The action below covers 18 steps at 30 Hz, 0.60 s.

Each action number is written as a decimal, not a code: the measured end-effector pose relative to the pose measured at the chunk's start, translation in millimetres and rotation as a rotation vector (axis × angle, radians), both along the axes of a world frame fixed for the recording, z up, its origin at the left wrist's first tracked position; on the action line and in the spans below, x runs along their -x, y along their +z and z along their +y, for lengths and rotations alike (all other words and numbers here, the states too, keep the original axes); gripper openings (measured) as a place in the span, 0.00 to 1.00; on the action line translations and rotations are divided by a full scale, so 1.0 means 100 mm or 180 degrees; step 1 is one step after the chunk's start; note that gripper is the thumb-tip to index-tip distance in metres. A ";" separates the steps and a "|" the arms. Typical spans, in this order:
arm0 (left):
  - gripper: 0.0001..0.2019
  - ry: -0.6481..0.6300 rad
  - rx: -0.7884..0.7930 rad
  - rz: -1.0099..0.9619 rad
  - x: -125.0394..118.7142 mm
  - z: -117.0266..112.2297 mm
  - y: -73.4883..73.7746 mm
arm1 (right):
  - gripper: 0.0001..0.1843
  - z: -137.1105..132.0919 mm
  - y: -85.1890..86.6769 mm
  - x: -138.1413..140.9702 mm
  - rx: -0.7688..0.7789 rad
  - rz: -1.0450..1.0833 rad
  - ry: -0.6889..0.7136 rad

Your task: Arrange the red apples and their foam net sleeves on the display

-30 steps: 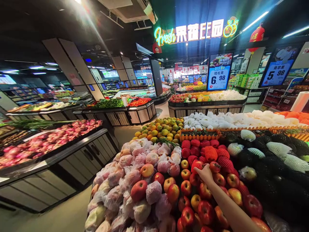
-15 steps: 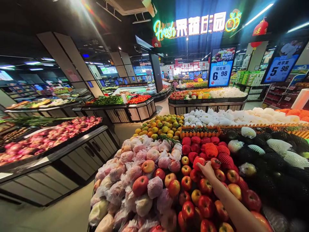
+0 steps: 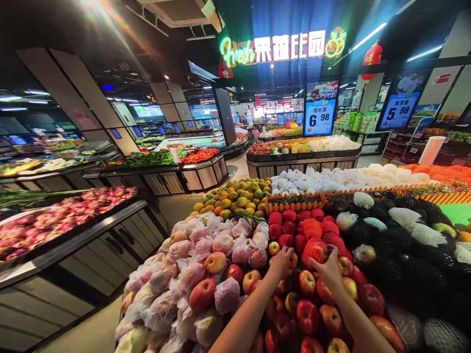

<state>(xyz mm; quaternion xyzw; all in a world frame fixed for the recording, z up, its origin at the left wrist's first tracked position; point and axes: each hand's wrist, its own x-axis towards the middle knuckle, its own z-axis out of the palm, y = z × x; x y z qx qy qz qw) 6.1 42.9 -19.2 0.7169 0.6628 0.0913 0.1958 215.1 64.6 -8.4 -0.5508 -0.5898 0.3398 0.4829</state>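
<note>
My right hand is closed around an apple in a red foam net, thumb at its near side and fingers at its right. My left hand reaches in beside it, fingers curled on a small red-yellow apple. Bare red apples lie heaped under both wrists. Behind the hands are more apples in red foam nets. To the left spreads a pile of fruit in thin clear wrapping, with a few bare red fruits on top, one of them a large apple.
Black-netted fruit fills the right side, some in white nets. Yellow-green mangoes and white-netted fruit lie beyond. A stand of red onions is at left, with an aisle floor between. Price screens hang ahead.
My left hand has come into view and reached among the apples. My right hand has turned and now grips a red-netted apple. The view has shifted slightly to the right.
</note>
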 end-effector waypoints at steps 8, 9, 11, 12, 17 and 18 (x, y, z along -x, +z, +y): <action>0.40 -0.0459 0.0152 -0.0427 -0.04 0.21 -0.15 | 0.38 -0.25 0.07 -0.33 -0.1852 -0.0938 -0.0143; 0.40 -0.0381 0.0158 -0.0589 -0.05 0.20 -0.14 | 0.37 -0.27 0.10 -0.33 -0.1915 -0.0987 -0.0138; 0.39 -0.0123 0.0044 -0.1074 -0.08 0.15 -0.06 | 0.36 -0.32 0.16 -0.34 -0.1885 -0.1020 -0.0073; 0.37 0.0041 -0.0066 -0.1409 -0.13 0.11 0.00 | 0.36 -0.35 0.19 -0.33 -0.1821 -0.1017 -0.0022; 0.40 0.0229 0.0467 -0.3726 -0.56 -0.18 0.33 | 0.40 -0.45 0.24 -0.24 -0.1450 -0.0737 0.0428; 0.45 0.0217 0.0745 -0.4069 -0.65 -0.23 0.36 | 0.40 -0.45 0.25 -0.22 -0.1477 -0.0750 0.0581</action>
